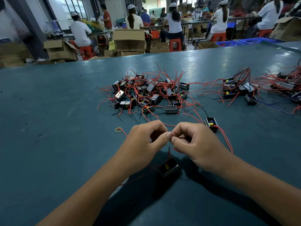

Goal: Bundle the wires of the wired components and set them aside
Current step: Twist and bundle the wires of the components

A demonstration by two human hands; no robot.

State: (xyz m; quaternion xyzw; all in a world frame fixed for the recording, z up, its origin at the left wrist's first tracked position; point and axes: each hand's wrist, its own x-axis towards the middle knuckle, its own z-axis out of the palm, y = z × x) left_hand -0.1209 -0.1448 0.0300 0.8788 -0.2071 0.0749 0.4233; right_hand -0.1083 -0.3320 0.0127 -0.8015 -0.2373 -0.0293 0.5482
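My left hand (145, 142) and my right hand (193, 144) meet fingertip to fingertip above the green table, both pinching the thin red and black wires of one small black box component (168, 167). That component hangs just below my hands, close to the table. A second black component (211, 123) with a yellow part lies beside my right hand, its red wire trailing under my wrist. A loose heap of the same wired components (146, 92) lies beyond my hands.
A yellow rubber band (118, 129) lies left of my left hand. More wired components (239, 88) sit at the right, with another pile (286, 85) by the right edge. Behind the table (48, 111), seated workers, cardboard boxes and red stools.
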